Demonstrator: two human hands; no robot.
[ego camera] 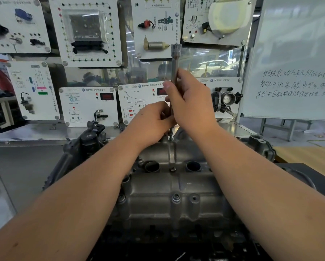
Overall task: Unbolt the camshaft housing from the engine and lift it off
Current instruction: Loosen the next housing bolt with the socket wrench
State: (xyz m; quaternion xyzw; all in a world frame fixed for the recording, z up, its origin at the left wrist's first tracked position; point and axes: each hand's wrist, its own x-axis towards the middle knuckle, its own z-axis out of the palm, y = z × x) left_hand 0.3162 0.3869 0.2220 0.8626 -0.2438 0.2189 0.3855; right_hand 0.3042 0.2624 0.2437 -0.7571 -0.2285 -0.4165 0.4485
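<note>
Gripping an upright steel extension bar [174,72], the right hand [191,102] wraps its shaft; the left hand [154,119] pinches its lower end over a bolt [170,137] at the housing's far edge. The grey cast housing [173,194] lies centre-frame on the engine, long axis left-right. Panels [88,106] behind carry VW logos; whiteboard [297,53] shows handwritten Chinese.

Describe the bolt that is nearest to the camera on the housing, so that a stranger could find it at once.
Start at the grey housing between the two forearms. Follow its middle rib toward the camera, past the two round holes. The bolt sits there with a bright washer, left of an empty boss.
</note>
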